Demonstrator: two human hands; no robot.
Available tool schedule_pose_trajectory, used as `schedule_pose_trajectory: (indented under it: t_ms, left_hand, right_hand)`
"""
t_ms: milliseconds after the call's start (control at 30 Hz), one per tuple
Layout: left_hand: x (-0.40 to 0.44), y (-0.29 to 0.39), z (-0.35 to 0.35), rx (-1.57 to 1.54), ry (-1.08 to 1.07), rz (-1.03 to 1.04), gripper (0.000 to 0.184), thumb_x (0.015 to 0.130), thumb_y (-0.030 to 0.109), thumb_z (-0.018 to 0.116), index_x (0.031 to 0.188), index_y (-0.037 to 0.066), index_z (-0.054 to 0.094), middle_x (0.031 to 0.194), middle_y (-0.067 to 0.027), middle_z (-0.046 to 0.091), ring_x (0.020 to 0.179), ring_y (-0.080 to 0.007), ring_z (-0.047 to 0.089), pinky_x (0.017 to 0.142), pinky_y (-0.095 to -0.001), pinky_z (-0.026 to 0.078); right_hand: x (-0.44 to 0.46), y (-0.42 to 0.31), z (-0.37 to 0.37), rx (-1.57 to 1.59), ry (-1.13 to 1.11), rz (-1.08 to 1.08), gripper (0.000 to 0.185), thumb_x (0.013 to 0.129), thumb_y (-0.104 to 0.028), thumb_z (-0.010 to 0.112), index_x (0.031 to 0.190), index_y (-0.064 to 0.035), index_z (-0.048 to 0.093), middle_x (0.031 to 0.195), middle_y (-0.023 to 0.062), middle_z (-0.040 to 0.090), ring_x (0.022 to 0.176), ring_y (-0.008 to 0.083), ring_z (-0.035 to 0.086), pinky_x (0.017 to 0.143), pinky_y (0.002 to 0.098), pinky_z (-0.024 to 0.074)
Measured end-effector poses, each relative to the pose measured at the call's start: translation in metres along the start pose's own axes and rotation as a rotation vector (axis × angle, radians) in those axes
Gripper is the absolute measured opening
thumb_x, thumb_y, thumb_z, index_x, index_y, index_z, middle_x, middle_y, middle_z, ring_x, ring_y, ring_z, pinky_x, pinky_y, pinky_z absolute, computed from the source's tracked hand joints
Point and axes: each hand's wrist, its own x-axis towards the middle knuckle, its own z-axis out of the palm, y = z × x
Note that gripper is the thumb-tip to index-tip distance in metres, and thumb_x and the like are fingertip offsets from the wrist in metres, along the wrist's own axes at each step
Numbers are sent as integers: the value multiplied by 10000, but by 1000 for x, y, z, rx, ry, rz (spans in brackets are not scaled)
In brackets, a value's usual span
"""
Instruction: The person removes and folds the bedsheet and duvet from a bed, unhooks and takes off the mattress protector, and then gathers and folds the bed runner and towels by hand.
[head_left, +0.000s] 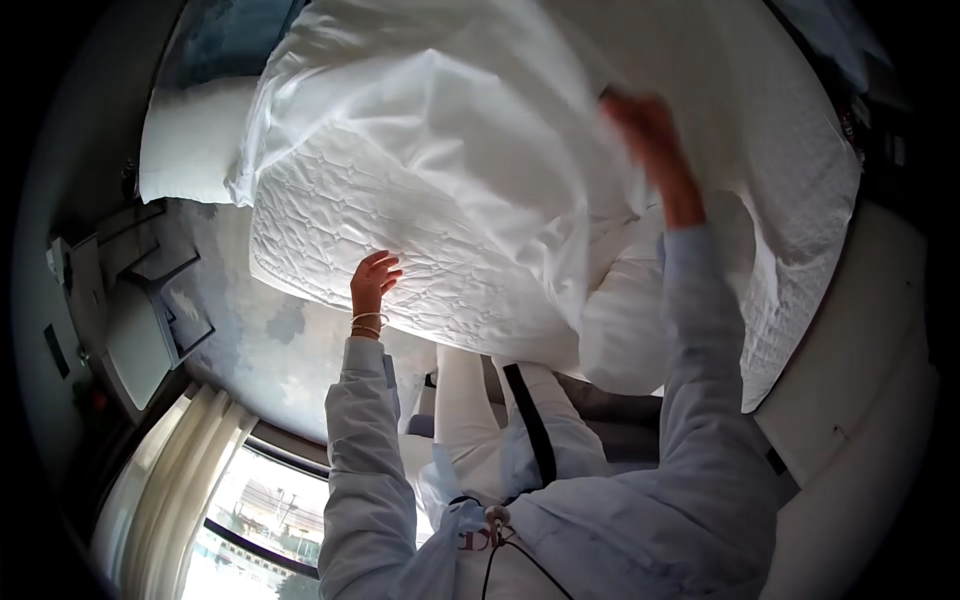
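A loose white sheet (pixel 430 110) lies rumpled over a bed, its folds running across the middle. Below its edge shows a quilted white mattress pad (pixel 330 210). My left hand (pixel 372 285) is at the pad's near edge, fingers apart and slightly bent, with nothing in it; whether it touches the pad I cannot tell. Farther out on the right, my right hand (pixel 648 135) is over the sheet, smeared by motion. Its fingers and anything in them cannot be made out. Bunched white bedding (pixel 625 310) hangs beneath my right forearm.
A white pillow-like piece (pixel 200 140) sits at the bed's far left corner. A chair (pixel 142 340) stands on the patterned carpet (pixel 270 310) at left. Below it are a curtain (pixel 180 480) and a bright window (pixel 270 510). A pale surface (pixel 860 320) borders the right side.
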Motion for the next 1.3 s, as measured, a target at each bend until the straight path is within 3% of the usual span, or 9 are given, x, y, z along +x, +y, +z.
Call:
schedule_pose_trajectory:
  t_ms: [33,133,233,333,467,700,867,1033,1300]
  left_hand:
    - [-2,8,6,-116,25,-54,293,831,148,472,1110,59,495,993,-87,603,821,-179,609,735,-267,471]
    - [3,30,27,-282,-151,35,435,875,345,446,1207,66,422,1107,-107,544,971,-219,552,826,-337,445]
    - [26,50,43,-428,-233,40,554,866,445,424,1274,78,346,1206,-118,472,1082,-248,479,893,-381,397]
    - [65,69,38,-444,-211,4,659,833,526,434,1308,93,289,1261,-124,423,1140,-273,432,942,-415,357]
    - [116,93,6,-482,-226,-72,623,839,526,421,1253,69,336,1203,-131,489,1097,-292,480,945,-398,370]
    - [167,136,-64,-474,-270,-6,644,858,538,357,1242,21,346,1217,-145,477,1107,-281,480,940,-381,384]
    - [196,157,-119,-212,-225,-52,542,849,460,468,1163,22,413,1115,-154,527,1020,-279,538,836,-366,460]
    - [251,180,-132,56,177,463,221,860,279,517,832,61,492,653,-11,492,615,-136,503,584,-273,452]
    - [279,270,-191,275,241,1125,231,818,117,556,1016,2,531,933,-99,572,927,-222,540,859,-322,404]
  right_hand:
    - [-14,20,23,41,-269,-552,189,779,-230,629,741,-47,606,677,13,513,659,101,482,611,272,399]
    - [-67,59,79,-233,-710,-596,114,741,-190,660,744,-81,627,653,47,544,703,204,513,649,316,400]
    - [-96,145,112,-905,-473,-517,162,677,-166,647,812,-102,586,789,66,588,734,247,560,684,371,442]
    - [-77,97,95,-679,-500,-252,324,696,-159,648,998,-91,555,996,106,556,961,278,505,810,402,405]
    - [-38,32,93,-481,124,-459,565,716,-264,655,1208,-107,424,1184,109,460,1053,281,451,894,394,370]
    - [62,7,211,-507,319,-184,678,755,-267,636,1313,-136,274,1202,151,447,998,287,501,834,386,424]
    - [51,2,237,-246,356,-270,333,807,-118,561,1135,-87,519,925,133,615,718,271,591,631,321,487]
    - [-35,-59,236,-353,-86,-547,231,791,-95,559,1013,-123,615,871,82,641,725,236,620,681,337,485]
    - [-73,22,268,-594,-269,-151,368,786,-22,488,1091,-204,582,982,58,612,856,233,587,730,349,463]
